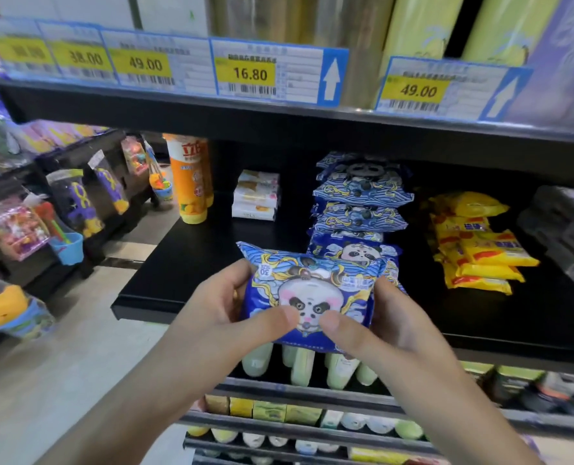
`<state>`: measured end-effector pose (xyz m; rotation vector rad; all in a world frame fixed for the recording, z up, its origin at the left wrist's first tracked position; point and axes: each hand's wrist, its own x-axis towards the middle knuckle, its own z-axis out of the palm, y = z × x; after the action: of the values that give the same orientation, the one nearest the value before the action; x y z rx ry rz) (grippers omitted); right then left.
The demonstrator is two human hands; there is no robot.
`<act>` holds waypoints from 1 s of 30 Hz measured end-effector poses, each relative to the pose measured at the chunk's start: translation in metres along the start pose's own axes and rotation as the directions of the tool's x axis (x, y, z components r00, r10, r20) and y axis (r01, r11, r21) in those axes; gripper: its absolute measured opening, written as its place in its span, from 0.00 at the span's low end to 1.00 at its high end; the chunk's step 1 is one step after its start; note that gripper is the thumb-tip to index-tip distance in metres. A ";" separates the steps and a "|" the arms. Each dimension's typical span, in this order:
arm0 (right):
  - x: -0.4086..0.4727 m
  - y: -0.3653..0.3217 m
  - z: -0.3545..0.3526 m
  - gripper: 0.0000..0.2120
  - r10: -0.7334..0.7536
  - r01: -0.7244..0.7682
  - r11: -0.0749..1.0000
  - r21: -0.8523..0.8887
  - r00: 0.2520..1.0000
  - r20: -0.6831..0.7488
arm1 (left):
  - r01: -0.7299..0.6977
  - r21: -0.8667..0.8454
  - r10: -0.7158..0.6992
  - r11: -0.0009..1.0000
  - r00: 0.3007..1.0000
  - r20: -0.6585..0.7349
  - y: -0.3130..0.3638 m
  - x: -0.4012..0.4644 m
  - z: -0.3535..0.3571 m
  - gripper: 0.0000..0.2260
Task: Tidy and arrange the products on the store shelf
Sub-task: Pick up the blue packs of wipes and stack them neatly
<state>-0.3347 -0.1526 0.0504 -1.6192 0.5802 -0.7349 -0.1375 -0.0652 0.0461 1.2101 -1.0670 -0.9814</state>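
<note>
A blue packet with a panda face [312, 290] is held over the front edge of the black shelf [184, 263]. My left hand [231, 307] grips its left side, thumb on the front. My right hand [376, 327] grips its right side, thumb also on the front. Directly behind it lies a row of matching blue panda packets [359, 199] running toward the back of the shelf. Yellow packets [476, 243] are stacked to the right of that row.
An orange bottle [190, 182] and a stack of small white boxes [255, 196] stand at the shelf's back left. Price tags [248, 73] line the shelf above. Lower shelves hold pale tubes [302, 367]. Toy racks [70, 203] stand across the aisle on the left.
</note>
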 end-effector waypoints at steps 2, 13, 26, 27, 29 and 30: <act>0.002 0.002 0.001 0.16 -0.006 0.005 1.000 -0.020 0.999 -0.033 | 0.005 0.004 -0.005 1.000 1.000 0.009 -0.002 0.000 -0.001 0.20; 0.012 0.017 0.003 0.23 -0.157 0.163 0.986 0.032 0.977 -0.144 | 0.312 -0.016 -0.313 0.950 0.950 -0.025 0.004 0.003 -0.015 0.34; 0.003 0.011 0.010 0.26 -0.222 0.210 0.958 -0.196 0.974 -0.045 | 0.395 -0.188 -0.384 0.899 0.919 0.095 0.002 -0.001 -0.009 0.32; 0.002 0.011 0.011 0.27 -0.234 0.219 0.953 -0.208 0.971 -0.048 | 0.368 -0.221 -0.354 0.903 0.930 0.100 0.003 -0.008 -0.009 0.31; 0.000 0.012 0.010 0.30 -0.225 0.207 0.956 -0.208 0.972 -0.069 | 0.307 -0.258 -0.300 0.916 0.952 0.069 -0.002 -0.010 -0.008 0.31; 0.000 0.013 0.007 0.32 -0.205 0.187 0.963 -0.195 0.976 -0.077 | 0.287 -0.264 -0.285 0.921 0.957 0.045 -0.004 -0.011 -0.008 0.33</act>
<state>-0.3288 -0.1501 0.0366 -1.8411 0.5773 -0.9323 -0.1320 -0.0534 0.0411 1.1559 -0.7413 -1.3114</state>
